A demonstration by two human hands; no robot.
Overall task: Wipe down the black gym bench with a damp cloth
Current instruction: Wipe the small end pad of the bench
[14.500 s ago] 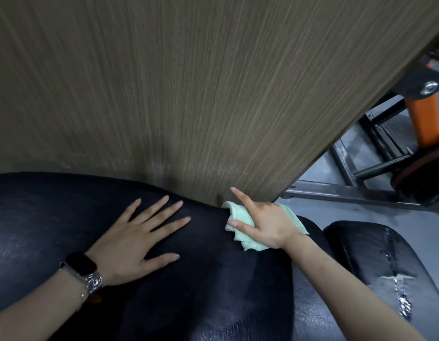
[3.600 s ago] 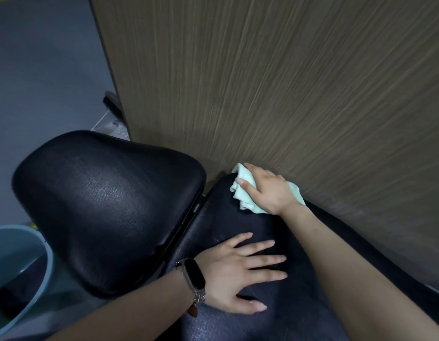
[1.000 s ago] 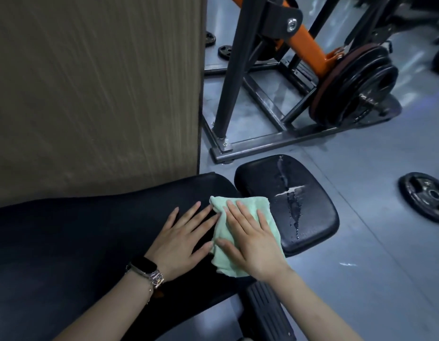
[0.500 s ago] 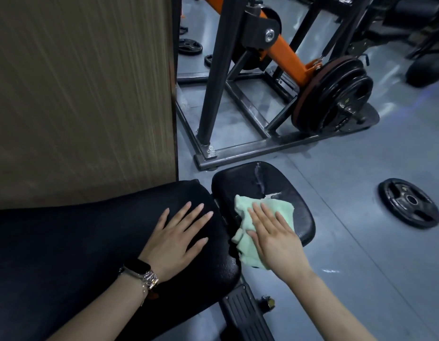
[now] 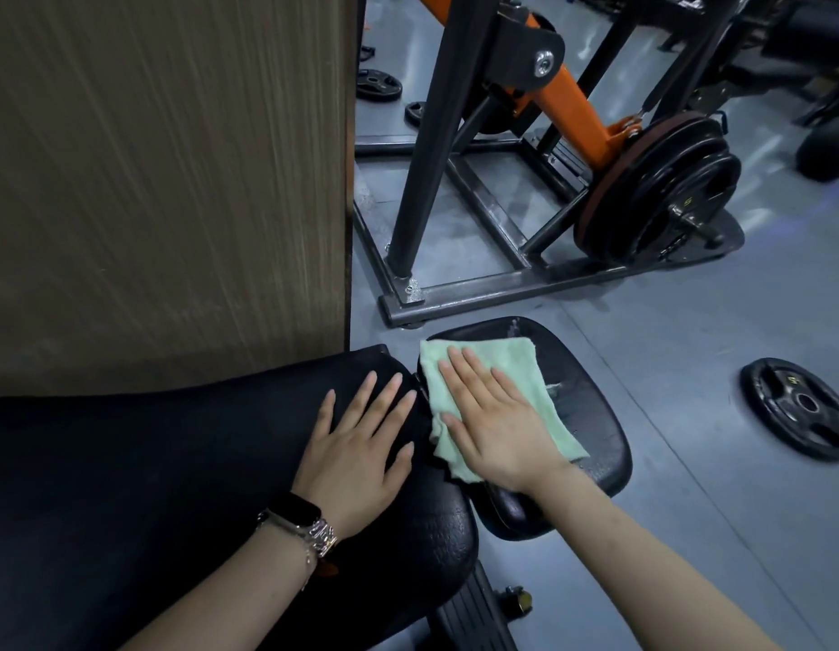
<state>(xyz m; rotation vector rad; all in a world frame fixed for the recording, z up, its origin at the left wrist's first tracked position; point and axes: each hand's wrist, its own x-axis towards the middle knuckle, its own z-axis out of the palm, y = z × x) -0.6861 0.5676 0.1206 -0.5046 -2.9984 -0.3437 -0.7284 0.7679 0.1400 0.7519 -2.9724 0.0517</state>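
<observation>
A person leans over a black gym bench, seen from above through a head-worn camera. The right hand (image 5: 495, 422) now lies flat and open on a pale green cloth (image 5: 490, 368), pressing it onto the small seat pad (image 5: 591, 406) at the bench's end; its fingers (image 5: 459, 373) are spread straight, gripping nothing, only pinning the cloth down. Half a second ago the cloth was bunched at the near edge of this pad; a second ago it was on the long back pad (image 5: 173, 462). It is now spread wider and sits further across the seat pad, covering most of the wet streak that showed there earlier, though some droplets remain at the far rim. The left hand (image 5: 361, 444), watch on its wrist, rests open and flat on the back pad just beside the gap, holding nothing, much as before. Judging from this, wiping has moved from the back pad to the seat pad, probably a late section of the job.
</observation>
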